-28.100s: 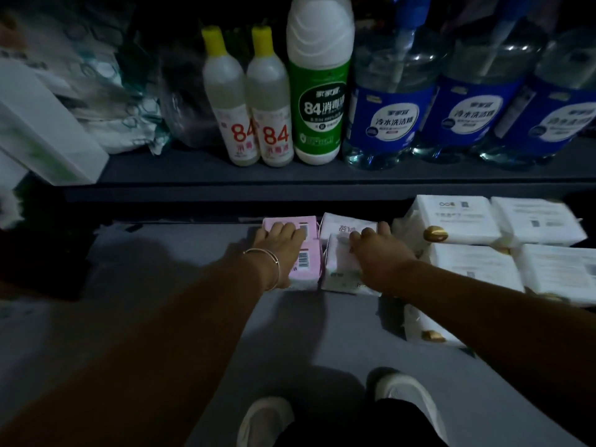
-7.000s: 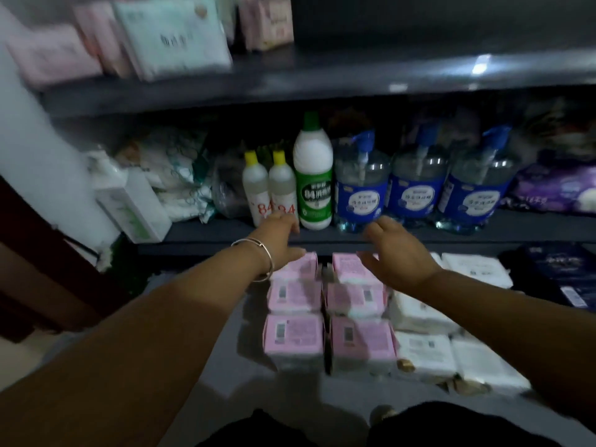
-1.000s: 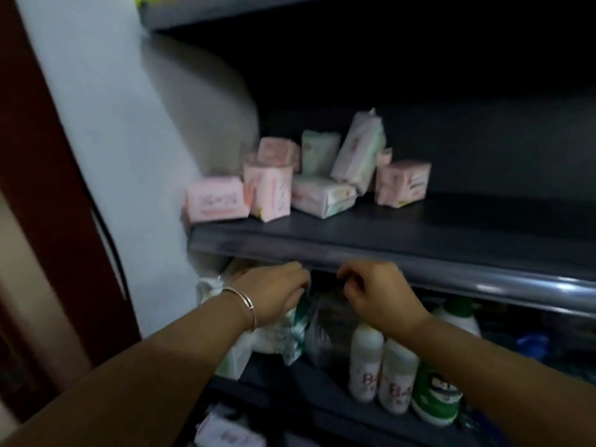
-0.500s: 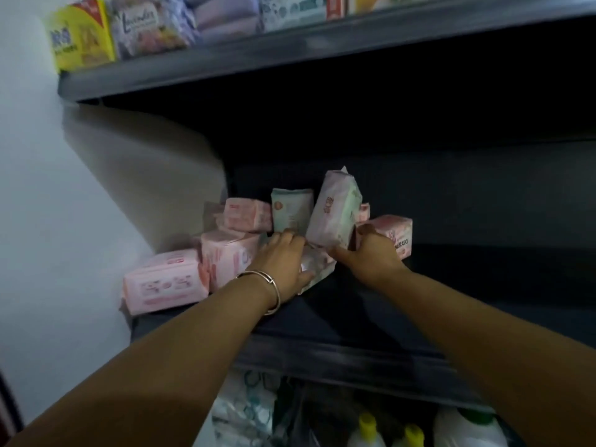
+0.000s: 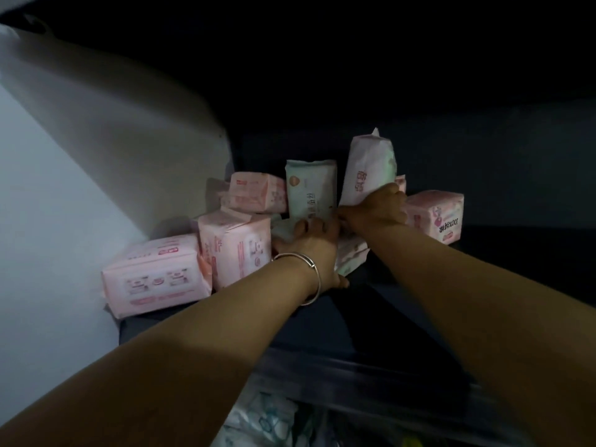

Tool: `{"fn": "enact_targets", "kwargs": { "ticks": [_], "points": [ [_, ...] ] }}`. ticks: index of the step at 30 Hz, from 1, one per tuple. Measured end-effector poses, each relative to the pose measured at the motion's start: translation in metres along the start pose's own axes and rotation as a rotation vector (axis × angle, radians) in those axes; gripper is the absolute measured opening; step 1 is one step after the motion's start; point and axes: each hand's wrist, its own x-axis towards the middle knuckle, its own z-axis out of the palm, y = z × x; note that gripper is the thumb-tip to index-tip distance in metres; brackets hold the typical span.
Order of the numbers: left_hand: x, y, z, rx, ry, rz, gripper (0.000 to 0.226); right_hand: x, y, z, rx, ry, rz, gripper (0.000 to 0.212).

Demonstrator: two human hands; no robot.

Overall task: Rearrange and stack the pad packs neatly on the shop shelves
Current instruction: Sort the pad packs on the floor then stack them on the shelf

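Both hands reach into the dark shelf (image 5: 371, 321), in among the pad packs. At about two o'clock from the left hand, the right hand (image 5: 375, 210) curls its fingers round the bottom of the tall pink pack (image 5: 367, 162), which stands up and leans a little. The left hand (image 5: 309, 246), with a silver bangle (image 5: 308, 269) on its wrist, lies flat with loose fingers on a low pale pack (image 5: 350, 258) that is mostly hidden, and its fingertips touch the green pack (image 5: 309, 188) standing at twelve o'clock. At nine o'clock from that hand stand two big pink packs (image 5: 154, 279), side by side and touching. Behind them, at eleven o'clock, lies a smaller pink pack (image 5: 256, 195). At three o'clock from the right hand sits one more pink pack (image 5: 437, 216) with red writing.
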Motion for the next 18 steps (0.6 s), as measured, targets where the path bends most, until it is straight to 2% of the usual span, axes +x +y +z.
{"fn": "enact_targets", "kwargs": {
  "ticks": [5,9,12,14,15,17,18],
  "points": [
    [-0.001,0.012,0.0,-0.048,0.032,0.031,0.076,0.001,0.018,-0.025,-0.006,-0.01,-0.084,0.088],
    [-0.009,0.022,-0.011,-0.143,0.078,0.138,0.066,-0.006,0.035,-0.061,-0.14,-0.07,-0.162,0.08],
    [-0.025,0.041,-0.027,-0.356,0.05,0.22,0.055,-0.015,0.039,-0.092,-0.168,-0.125,-0.151,0.07],
    [-0.034,0.053,-0.038,-0.66,0.036,0.116,0.041,-0.022,0.038,-0.113,-0.204,-0.16,-0.146,0.066],
    [-0.034,0.057,-0.042,-0.785,0.086,0.023,0.04,-0.025,0.037,-0.123,-0.221,-0.181,-0.14,0.064],
    [-0.031,0.059,-0.042,-0.746,0.192,-0.226,0.053,-0.033,0.037,-0.14,-0.237,-0.223,-0.121,0.062],
    [-0.031,0.061,-0.04,-0.657,0.144,-0.336,0.06,-0.035,0.04,-0.147,-0.232,-0.254,-0.1,0.062]
  ]
}}
